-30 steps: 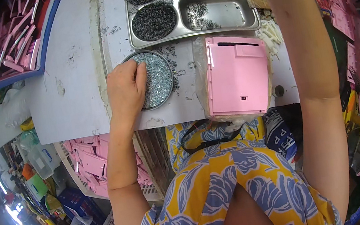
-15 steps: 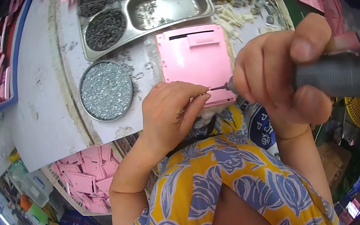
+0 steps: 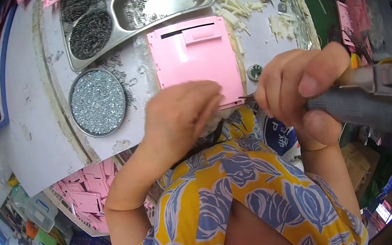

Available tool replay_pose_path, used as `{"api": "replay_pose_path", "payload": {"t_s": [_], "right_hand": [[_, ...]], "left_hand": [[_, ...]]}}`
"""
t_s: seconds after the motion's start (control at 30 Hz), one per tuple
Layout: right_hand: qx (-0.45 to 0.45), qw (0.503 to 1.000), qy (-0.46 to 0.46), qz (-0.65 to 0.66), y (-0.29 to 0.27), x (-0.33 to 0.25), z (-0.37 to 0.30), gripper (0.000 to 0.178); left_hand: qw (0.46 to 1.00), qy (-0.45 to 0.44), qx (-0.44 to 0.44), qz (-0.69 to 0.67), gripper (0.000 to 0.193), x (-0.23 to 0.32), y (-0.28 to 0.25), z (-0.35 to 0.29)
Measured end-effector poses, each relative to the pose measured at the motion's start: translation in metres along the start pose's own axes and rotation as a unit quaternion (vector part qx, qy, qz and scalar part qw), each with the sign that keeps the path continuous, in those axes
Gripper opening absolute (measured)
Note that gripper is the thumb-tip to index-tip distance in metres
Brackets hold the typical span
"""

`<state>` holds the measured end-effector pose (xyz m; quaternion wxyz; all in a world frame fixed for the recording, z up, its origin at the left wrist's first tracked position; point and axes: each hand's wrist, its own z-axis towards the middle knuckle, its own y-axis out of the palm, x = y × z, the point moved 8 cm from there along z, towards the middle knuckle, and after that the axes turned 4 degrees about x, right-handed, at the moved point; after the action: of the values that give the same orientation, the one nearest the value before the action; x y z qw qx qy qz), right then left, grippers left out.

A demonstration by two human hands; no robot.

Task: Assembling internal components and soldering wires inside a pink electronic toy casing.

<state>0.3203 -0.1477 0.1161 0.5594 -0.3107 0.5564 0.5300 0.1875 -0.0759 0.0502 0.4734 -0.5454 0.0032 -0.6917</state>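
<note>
At the frame's right, the right hand [image 3: 296, 88] grips a grey screwdriver [image 3: 366, 104]. In the middle, the blurry left hand [image 3: 180, 114] is over the pink panel [image 3: 195, 62]; whether it holds anything, nobody can tell. Left sits a round dish [image 3: 102, 135].

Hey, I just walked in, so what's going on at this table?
The person's right hand grips a grey power screwdriver, its thin bit at the lower right corner of a pink plastic panel. The left hand is blurred over the panel's lower left part; whether it holds anything is unclear. Left of the panel sits a round dish of silvery metal pieces, with a steel compartment tray beyond.
</note>
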Motion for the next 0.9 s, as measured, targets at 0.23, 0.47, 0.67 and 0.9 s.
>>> {"api": "replay_pose_path", "payload": {"t_s": [0.23,0.47,0.67,0.9], "right_hand": [[0.024,0.999,-0.013,-0.036,-0.013,0.023,-0.031,0.028],[-0.057,0.989,-0.084,-0.109,-0.001,0.028,-0.029,0.018],[-0.022,0.995,-0.077,0.054,-0.003,-0.007,-0.005,0.023],[-0.049,0.992,-0.097,0.061,0.005,-0.002,-0.002,0.031]], "left_hand": [[0.997,0.019,-0.074,0.014,0.023,-0.001,0.027,0.004],[0.997,0.019,-0.076,-0.023,0.015,-0.004,0.025,0.003],[0.997,0.069,-0.036,-0.015,0.021,0.017,0.027,-0.007],[0.997,0.069,-0.017,-0.007,0.016,0.012,0.03,-0.007]]}}
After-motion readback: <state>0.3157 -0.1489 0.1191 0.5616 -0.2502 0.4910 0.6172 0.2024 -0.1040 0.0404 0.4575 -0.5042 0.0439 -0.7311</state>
